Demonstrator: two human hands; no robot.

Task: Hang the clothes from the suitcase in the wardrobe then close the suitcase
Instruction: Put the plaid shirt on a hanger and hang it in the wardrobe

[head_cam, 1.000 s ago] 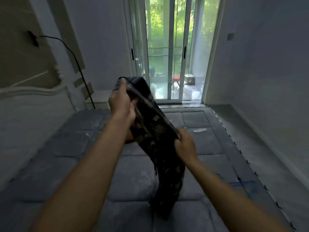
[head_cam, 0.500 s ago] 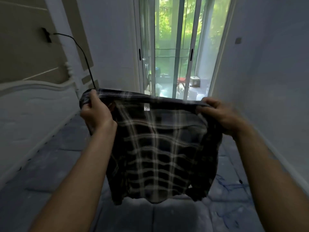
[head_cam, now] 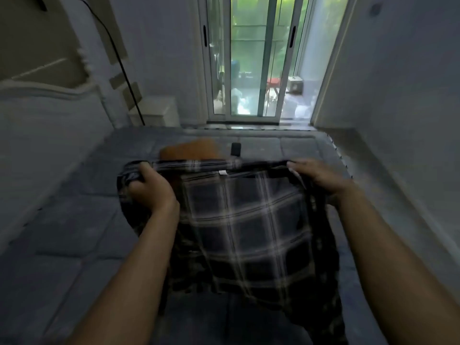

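My left grip (head_cam: 149,192) is closed in a fist around the left shoulder of the dark plaid shirt (head_cam: 249,220), with cloth bunched inside the curled fingers. My right grip (head_cam: 321,178) has its fingers hooked over the right shoulder and pinches the top edge there. Between them the collar line is pulled taut, a small white label showing at its middle, and the shirt hangs spread open above the grey quilted mattress (head_cam: 74,232), its lower part blurred. On the mattress beyond the shirt lie a brown object (head_cam: 191,150), partly hidden by the collar, and just beside it a small black object (head_cam: 236,148). Past the mattress's far edge stands a sliding glass door (head_cam: 249,70); by its far left corner is a white nightstand (head_cam: 156,110).
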